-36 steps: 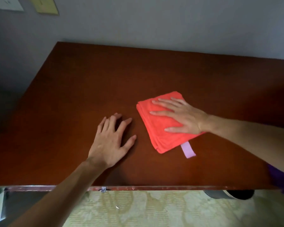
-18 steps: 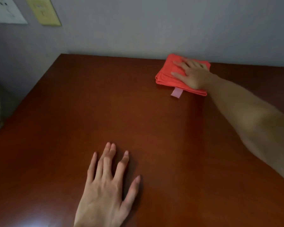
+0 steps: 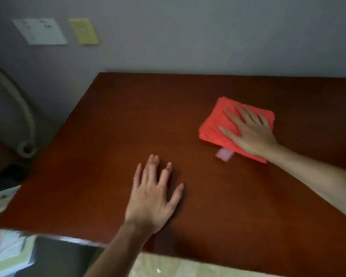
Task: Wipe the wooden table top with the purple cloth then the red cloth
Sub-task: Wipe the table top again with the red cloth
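A folded red cloth with a small pink tag lies on the dark wooden table top, right of the middle. My right hand presses flat on it, fingers straight and spread. My left hand rests flat on the bare wood nearer the front edge, fingers spread, holding nothing. No purple cloth is in view.
The table's far edge meets a grey wall that carries a white sheet and a yellow plate. Left of the table stand a pale curved tube and some light papers. Patterned floor shows below the front edge.
My right hand has slid the red cloth back from the far edge by the wall toward the middle right of the table. My left hand stays flat on the wood.
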Demonstrator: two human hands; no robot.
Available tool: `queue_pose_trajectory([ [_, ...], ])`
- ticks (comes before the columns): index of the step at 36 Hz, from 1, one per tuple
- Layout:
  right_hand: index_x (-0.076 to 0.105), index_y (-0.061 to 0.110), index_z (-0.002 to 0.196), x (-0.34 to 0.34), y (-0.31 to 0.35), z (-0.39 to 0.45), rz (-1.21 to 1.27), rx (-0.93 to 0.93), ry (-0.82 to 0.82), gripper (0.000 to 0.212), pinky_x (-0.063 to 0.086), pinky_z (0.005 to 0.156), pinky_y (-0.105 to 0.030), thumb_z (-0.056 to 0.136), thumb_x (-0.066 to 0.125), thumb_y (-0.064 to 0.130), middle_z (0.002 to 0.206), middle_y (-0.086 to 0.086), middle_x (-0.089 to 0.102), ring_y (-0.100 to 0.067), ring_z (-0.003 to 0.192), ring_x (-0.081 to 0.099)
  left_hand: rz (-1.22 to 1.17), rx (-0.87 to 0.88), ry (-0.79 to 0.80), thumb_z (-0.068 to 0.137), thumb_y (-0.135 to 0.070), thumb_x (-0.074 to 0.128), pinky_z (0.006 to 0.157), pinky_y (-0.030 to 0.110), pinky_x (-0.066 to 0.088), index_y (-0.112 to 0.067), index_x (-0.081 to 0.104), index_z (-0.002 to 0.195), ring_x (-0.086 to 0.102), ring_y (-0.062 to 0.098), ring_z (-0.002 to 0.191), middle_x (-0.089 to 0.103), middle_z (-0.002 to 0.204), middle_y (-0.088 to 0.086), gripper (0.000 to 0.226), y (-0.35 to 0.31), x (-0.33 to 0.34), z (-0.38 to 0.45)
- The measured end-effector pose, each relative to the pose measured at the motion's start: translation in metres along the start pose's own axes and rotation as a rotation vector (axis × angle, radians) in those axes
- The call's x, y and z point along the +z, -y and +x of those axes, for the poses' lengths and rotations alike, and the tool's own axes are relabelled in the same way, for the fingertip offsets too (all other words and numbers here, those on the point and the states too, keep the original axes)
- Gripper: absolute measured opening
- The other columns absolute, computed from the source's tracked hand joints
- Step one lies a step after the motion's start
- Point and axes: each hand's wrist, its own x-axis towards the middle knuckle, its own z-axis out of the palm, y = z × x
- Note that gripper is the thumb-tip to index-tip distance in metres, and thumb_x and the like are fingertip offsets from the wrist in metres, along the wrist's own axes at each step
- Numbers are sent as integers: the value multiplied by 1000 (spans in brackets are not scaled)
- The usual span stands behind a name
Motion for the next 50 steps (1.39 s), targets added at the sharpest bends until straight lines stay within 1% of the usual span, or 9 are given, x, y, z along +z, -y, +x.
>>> queue_pose_trajectory([
  [5,26,40,160,13,17,-141,-4,-122,-56,81,15,124,-50,92,11,82,170,-1,22,-22,157,20,-31,-5,21,100,-62,21,125,51,13,-20,41,150,16,28,155,31,161,20,69,-2,-3,-2],
  [11,17,42,162,11,17,-222,-35,-283,-13,74,18,124,-54,97,22,78,172,4,11,-17,159,7,-25,0,27,97,-64,12,126,49,7,-18,34,154,11,28,156,25,163,20,77,-4,-4,-4],
  [19,15,48,160,-2,-17,-164,-108,-574,130,72,6,128,-47,97,32,77,173,8,1,-11,159,-3,43,-33,44,98,-61,10,124,52,13,-14,36,153,14,32,155,27,161,24,77,-10,-2,-3],
  [28,22,42,161,-21,-64,-40,-139,-758,146,70,10,126,-44,98,32,71,173,6,7,-15,159,6,-45,-55,-21,102,-58,22,124,54,15,-13,42,148,15,30,155,31,159,24,67,-11,5,-5],
  [31,17,45,161,-22,-74,-4,-136,-735,143,70,8,124,-41,97,28,73,173,8,6,-13,158,6,-32,-65,-25,103,-57,25,124,52,15,-14,41,148,14,27,155,32,159,22,65,-12,6,-5],
  [35,15,46,161,-24,-90,49,-132,-667,152,73,13,124,-46,95,20,78,173,8,7,-15,158,10,-20,-68,-13,103,-57,26,124,50,15,-15,41,149,12,24,156,32,159,20,64,-13,3,-4],
  [43,16,53,157,-36,-107,122,-33,-336,90,88,10,124,-48,79,8,94,172,7,14,-19,158,14,-25,-54,4,102,-57,25,124,49,14,-13,42,150,10,22,156,34,159,18,67,-11,2,-5],
  [47,21,47,159,-32,-110,143,28,-94,6,84,9,124,-48,85,18,86,172,2,15,-22,158,14,-44,-51,-13,101,-57,26,123,49,16,-14,43,149,12,20,156,34,158,16,67,-12,3,-4],
  [50,19,44,160,-30,-109,148,11,-35,-13,70,8,125,-48,98,29,75,172,0,14,-25,158,13,-42,-59,-18,101,-58,27,123,49,17,-15,43,150,12,19,156,35,158,14,67,-11,3,-4],
])
